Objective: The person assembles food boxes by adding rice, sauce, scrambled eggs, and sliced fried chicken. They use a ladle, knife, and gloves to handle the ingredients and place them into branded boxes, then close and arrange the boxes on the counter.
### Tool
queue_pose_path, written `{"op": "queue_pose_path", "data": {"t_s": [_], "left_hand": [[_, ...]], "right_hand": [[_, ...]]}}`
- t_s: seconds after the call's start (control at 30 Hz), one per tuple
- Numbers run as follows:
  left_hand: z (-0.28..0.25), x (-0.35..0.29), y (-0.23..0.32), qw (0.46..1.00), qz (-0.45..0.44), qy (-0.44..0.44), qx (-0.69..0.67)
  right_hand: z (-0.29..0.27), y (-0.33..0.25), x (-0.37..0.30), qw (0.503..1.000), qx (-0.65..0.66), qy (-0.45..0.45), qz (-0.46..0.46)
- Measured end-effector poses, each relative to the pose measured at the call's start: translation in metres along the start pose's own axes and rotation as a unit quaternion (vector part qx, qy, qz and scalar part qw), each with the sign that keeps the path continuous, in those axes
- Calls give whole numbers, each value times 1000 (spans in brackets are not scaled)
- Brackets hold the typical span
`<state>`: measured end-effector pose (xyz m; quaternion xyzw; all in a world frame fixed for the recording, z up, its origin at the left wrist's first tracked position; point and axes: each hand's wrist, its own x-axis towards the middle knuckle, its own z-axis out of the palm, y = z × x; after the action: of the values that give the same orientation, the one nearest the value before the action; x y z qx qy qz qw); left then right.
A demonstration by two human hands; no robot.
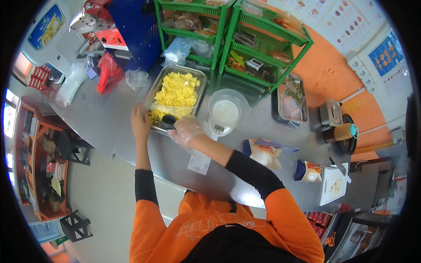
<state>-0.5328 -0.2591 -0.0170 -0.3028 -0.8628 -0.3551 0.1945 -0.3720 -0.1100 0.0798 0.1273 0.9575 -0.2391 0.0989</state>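
A clear rectangular tray (203,83) holds yellow chopped food (175,90) resembling scrambled egg. Clear plastic film (169,106) crosses its nearer part. At the tray's left near edge, my left hand (140,119) is bare, its fingers closed on the film's edge; the fingertips show only in part. My right hand (187,131), in a clear plastic glove, grips a small round black cup (168,122) over the tray's near right corner. Just right of the tray stands a white kitchen scale (219,129) bearing a clear round bowl (226,107).
Green shelf racks (263,48) stand behind, stocked with bagged food. To the right are wrapped food packets (264,153), a white cutting board (334,186) with a knife (340,168), a lidded tray (290,103) and a sauce bottle (342,133). A paper slip (199,163) lies near the front edge.
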Motion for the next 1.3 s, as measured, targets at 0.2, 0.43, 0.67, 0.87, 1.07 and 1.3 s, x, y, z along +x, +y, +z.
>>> {"op": "queue_pose_path", "data": {"t_s": [0.2,0.43,0.67,0.87,1.07,1.3], "left_hand": [[13,-11,-17,999,-30,-23,-2],[19,-6,-28,998,-21,-44,30],[11,12,-64,986,53,-142,-70],[-5,12,-49,972,56,-183,-136],[-11,16,-49,965,58,-213,-141],[-2,8,-57,970,41,-184,-155]], "right_hand": [[41,16,35,998,7,-29,61],[45,30,40,998,34,44,36],[84,-18,16,961,6,254,112],[78,-62,54,945,-21,189,265],[102,-66,84,965,-59,142,214],[76,-73,66,984,-76,93,134]]}}
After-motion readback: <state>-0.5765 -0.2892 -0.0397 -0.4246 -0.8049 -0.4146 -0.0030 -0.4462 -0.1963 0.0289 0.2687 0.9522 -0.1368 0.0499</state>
